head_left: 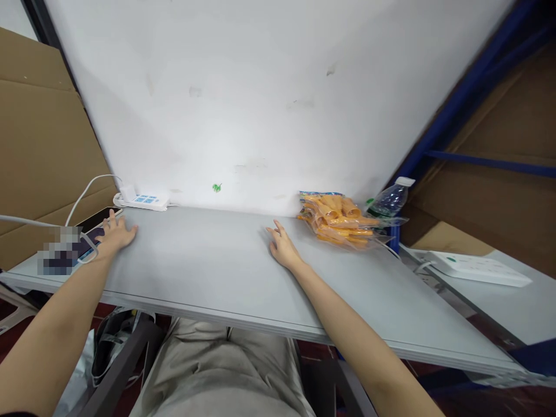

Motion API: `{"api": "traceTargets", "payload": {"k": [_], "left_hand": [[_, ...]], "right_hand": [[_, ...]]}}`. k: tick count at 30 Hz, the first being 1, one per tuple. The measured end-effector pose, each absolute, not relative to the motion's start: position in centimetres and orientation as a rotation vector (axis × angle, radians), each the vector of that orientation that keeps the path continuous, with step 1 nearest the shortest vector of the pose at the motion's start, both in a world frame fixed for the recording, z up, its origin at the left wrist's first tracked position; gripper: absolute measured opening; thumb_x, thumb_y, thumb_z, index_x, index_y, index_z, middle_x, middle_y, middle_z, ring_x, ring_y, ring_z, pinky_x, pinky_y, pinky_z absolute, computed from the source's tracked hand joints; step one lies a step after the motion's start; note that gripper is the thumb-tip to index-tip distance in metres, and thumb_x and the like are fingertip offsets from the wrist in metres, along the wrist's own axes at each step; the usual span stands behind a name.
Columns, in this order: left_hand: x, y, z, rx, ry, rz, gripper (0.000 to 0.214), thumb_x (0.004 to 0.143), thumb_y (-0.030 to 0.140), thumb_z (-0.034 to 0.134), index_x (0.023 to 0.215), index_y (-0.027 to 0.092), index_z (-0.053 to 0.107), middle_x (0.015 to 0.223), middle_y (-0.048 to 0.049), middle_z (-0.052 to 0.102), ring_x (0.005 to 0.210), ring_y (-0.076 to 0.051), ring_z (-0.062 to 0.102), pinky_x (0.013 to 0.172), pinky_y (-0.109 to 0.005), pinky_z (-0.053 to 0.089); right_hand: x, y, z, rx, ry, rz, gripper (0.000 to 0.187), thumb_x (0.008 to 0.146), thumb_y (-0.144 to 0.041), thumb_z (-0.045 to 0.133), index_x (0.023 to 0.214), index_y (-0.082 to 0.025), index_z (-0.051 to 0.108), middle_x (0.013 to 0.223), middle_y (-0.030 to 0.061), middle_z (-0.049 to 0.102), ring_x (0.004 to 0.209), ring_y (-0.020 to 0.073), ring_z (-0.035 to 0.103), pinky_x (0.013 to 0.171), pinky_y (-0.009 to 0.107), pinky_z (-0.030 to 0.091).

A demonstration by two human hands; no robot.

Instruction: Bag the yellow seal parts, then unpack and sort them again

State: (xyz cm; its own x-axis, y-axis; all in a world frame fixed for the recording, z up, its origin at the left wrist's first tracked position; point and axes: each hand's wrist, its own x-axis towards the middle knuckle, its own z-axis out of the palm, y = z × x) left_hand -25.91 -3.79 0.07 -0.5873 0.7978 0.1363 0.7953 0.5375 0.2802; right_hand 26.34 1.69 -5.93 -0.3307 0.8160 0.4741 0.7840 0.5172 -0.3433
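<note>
Phone (96, 218) lies at the tabletop's (208, 260) left edge, its long axis angled toward the back wall. The left grip (113, 233) rests on it, open and flat. The right grip (282, 246) lies open and empty mid-tabletop.

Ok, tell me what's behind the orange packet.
A clear water bottle with a white cap leans behind the orange packet; the packet hides its lower end.

Head view — down over table (208, 272)
</note>
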Motion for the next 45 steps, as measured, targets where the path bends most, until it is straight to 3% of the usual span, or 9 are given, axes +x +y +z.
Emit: {"api": "traceTargets", "payload": {"k": [4, 8, 12, 16, 23, 26, 32, 38, 45], "left_hand": [[-23.8, -3.5, -0.1, 1.521, 2.734, 0.599, 0.067, 0.092, 0.047, 0.032, 0.148, 0.012, 0.032, 0.164, -0.0129, -0.003, 0.148, -0.041, 0.008, 0.11, -0.072, 0.014], [-18.9, -2.0, -1.1, 1.879, 2.485, 0.721, 0.061, 0.089, 0.035, 0.042, 0.144, 0.01, 0.038, 0.163, -0.0175, 0.01, 0.148, -0.037, 0.014, 0.116, -0.061, 0.014], [-12.2, -0.7, -2.8, 2.154, 1.974, 0.782, 0.05, 0.084, 0.031, 0.05, 0.131, 0.013, 0.052, 0.151, -0.0184, 0.041, 0.142, -0.028, 0.035, 0.117, -0.041, 0.024], [-5.0, -0.6, -4.1, 2.199, 1.662, 0.81, 0.033, 0.082, 0.03, 0.055, 0.113, 0.022, 0.062, 0.135, -0.0136, 0.059, 0.131, -0.026, 0.051, 0.115, -0.045, 0.029], [1.4, -1.1, -4.5, 2.176, 1.57, 0.785, 0.032, 0.085, 0.025, 0.052, 0.115, 0.023, 0.064, 0.142, -0.0119, 0.053, 0.137, -0.027, 0.044, 0.118, -0.054, 0.019], [0.9, -1.2, -4.4, 2.105, 1.517, 0.919, 0.027, 0.082, 0.022, 0.056, 0.106, 0.021, 0.068, 0.134, -0.0123, 0.06, 0.131, -0.027, 0.051, 0.116, -0.048, 0.027], [-0.3, -1.0, -3.9, 1.782, 1.483, 1.175, 0.016, 0.077, 0.016, 0.056, 0.077, 0.021, 0.071, 0.096, -0.0073, 0.074, 0.098, -0.023, 0.068, 0.097, -0.037, 0.049], [-0.4, -0.8, -3.6, 1.717, 1.543, 1.223, 0.021, 0.081, 0.018, 0.049, 0.082, 0.018, 0.07, 0.086, -0.005, 0.075, 0.088, -0.019, 0.068, 0.09, -0.032, 0.05], [-0.3, -0.7, -3.8, 1.606, 1.557, 1.284, 0.026, 0.078, 0.015, 0.046, 0.091, 0.017, 0.069, 0.067, -0.0008, 0.069, 0.064, -0.014, 0.061, 0.065, -0.025, 0.047]], "right_hand": [[26.3, 1.8, -6.0, -1.318, -2.169, 0.057, 0.051, 0.082, -0.011, 0.047, 0.132, -0.015, 0.055, 0.154, 0.0183, 0.034, 0.127, 0.0293, 0.053, 0.105, 0.048, 0.045], [26.2, 2.0, -5.9, -1.362, -2.247, 0.081, 0.041, 0.085, -0.01, 0.042, 0.118, -0.015, 0.065, 0.132, 0.0161, 0.06, 0.121, 0.0268, 0.057, 0.106, 0.044, 0.044], [26.2, 2.0, -5.8, -1.356, -2.265, 0.095, 0.04, 0.085, -0.009, 0.043, 0.115, -0.018, 0.068, 0.124, 0.0129, 0.066, 0.117, 0.025, 0.06, 0.104, 0.043, 0.045], [26.3, 2.2, -5.9, -1.367, -2.251, 0.105, 0.039, 0.085, -0.009, 0.044, 0.114, -0.016, 0.069, 0.125, 0.0132, 0.066, 0.117, 0.0243, 0.06, 0.105, 0.04, 0.045], [26.6, 2.6, -6.3, -1.34, -2.23, 0.122, 0.039, 0.084, -0.01, 0.045, 0.113, -0.019, 0.07, 0.124, 0.0103, 0.067, 0.115, 0.0233, 0.061, 0.105, 0.042, 0.045], [26.6, 2.6, -6.2, -1.357, -2.229, 0.148, 0.039, 0.084, -0.01, 0.045, 0.114, -0.018, 0.069, 0.125, 0.0112, 0.066, 0.117, 0.0228, 0.06, 0.105, 0.04, 0.045], [26.1, 2.0, -5.3, -1.429, -2.254, 0.144, 0.041, 0.086, -0.009, 0.043, 0.117, -0.014, 0.068, 0.127, 0.0128, 0.064, 0.119, 0.0232, 0.059, 0.107, 0.038, 0.043], [25.8, 1.5, -4.7, -1.467, -2.238, 0.125, 0.039, 0.086, -0.01, 0.044, 0.114, -0.016, 0.069, 0.122, 0.012, 0.067, 0.115, 0.0225, 0.061, 0.103, 0.037, 0.045], [27.8, 3.3, -1.6, -1.475, -1.89, -0.12, 0.043, 0.083, -0.012, 0.04, 0.119, -0.012, 0.064, 0.116, 0.0158, 0.067, 0.111, 0.0266, 0.061, 0.1, 0.042, 0.046]]}}
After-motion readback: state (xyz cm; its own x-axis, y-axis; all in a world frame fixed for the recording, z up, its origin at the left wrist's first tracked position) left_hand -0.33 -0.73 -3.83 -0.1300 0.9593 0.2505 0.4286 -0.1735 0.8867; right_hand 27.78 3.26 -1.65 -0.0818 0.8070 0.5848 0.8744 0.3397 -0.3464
